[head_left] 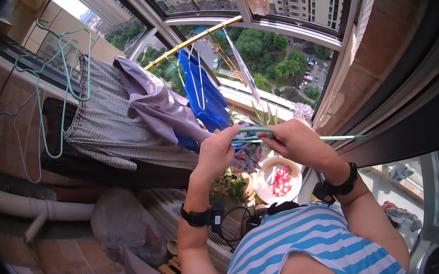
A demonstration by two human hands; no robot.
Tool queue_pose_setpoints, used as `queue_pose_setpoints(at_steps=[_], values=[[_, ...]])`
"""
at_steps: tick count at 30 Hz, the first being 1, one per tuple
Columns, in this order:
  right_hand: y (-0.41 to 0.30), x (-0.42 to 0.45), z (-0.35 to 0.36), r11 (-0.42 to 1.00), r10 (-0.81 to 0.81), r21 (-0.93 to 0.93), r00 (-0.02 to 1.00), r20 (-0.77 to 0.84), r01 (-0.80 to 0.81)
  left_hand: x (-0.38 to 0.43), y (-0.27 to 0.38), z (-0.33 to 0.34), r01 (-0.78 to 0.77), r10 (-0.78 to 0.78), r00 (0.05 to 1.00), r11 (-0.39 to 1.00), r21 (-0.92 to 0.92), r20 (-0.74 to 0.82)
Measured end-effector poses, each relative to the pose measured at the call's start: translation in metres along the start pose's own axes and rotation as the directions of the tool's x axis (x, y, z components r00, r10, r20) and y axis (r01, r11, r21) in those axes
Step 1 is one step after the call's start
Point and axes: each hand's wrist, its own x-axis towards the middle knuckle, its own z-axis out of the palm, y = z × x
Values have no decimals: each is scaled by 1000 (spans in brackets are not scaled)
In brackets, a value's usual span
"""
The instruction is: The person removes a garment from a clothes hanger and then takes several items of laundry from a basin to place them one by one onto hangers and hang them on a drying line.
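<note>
Both my hands are raised in front of my chest, level with each other. Between the fingers and thumb of my left hand (218,150) is one end of a green clothes hanger (257,130). My right hand (296,142) grips it on the other side, and a long green bar sticks out past that wrist. No garment shows on this hanger; my fingers cover parts of it. Below my hands stands a pale basin (260,192) with a red-and-white patterned cloth (282,182) inside. Closest to my left hand hangs a lilac shirt (158,103).
A yellow pole (195,38) carries hangers and a blue garment (206,93). Left of the shirt hang grey checked trousers (108,117) and bare green hangers (65,65). A leafy plant (229,187), a stuffed plastic bag (125,226) and a white pipe (68,211) are lower. Windows rise ahead.
</note>
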Motion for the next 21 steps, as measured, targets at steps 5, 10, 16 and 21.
queue_pose_setpoints(at_steps=[5,10,16,21], values=[[35,20,49,965,-130,218,988,-81,145,2,9,-4,-130,107,988,967,-221,-113],[63,16,74,892,57,450,981,-186,33,2,34,-26,20,-6,996,987,161,-89],[64,12,52,877,34,472,968,-250,91,5,20,-52,-51,165,966,875,481,-197],[63,7,46,760,221,637,973,-65,-130,9,10,-39,-157,165,986,938,309,-2]])
